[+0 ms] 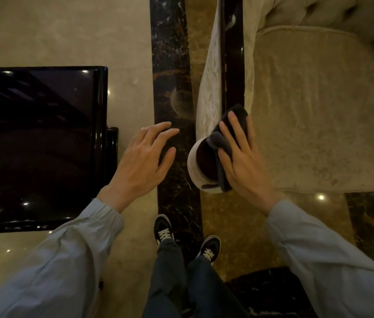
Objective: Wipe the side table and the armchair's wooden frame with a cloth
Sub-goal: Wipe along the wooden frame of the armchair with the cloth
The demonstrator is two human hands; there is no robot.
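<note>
My right hand [242, 157] presses a dark grey cloth [224, 143] flat against the front end of the armchair's left arm, on its dark wooden frame [233, 72]. The cloth drapes over the round dark wooden arm end [204, 164], which has a pale upholstered rim. My left hand [146, 161] hovers with fingers spread and holds nothing, between the chair arm and the glossy black side table [36, 143] at the left.
The armchair's beige seat cushion [319, 111] fills the right side. A dark marble strip [174, 88] runs along the polished floor between table and chair. My two feet in dark sneakers [165, 230] stand on it.
</note>
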